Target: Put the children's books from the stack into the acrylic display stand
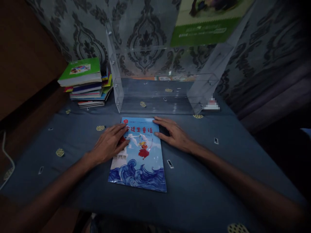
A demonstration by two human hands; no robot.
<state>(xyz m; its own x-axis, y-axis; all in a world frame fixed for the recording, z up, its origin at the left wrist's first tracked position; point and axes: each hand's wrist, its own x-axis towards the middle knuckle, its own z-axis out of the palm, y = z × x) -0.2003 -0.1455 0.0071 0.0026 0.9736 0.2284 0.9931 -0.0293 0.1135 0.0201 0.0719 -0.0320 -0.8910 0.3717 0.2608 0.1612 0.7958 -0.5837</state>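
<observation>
A blue picture-covered book (145, 168) lies flat and closed on the table, with red lettering, a figure in a red skirt and dark waves on its cover. Over its left edge rests my left hand (109, 142), fingers stretched across part of the title. My right hand (173, 132) touches the upper right edge with its fingertips, fingers out and apart. Neither hand is wrapped round the book. Just beyond the book's top edge stands a clear acrylic rack (155, 105). One green-bordered book (200, 32) sits high in it.
A stack of books (85, 85) with a green one on top stands at the back left. The blue patterned tablecloth (194, 194) covers the table. A white cable (7, 152) hangs at the left edge. Behind is a patterned curtain (85, 38). A blurred-out item (212, 105) sits right of the rack.
</observation>
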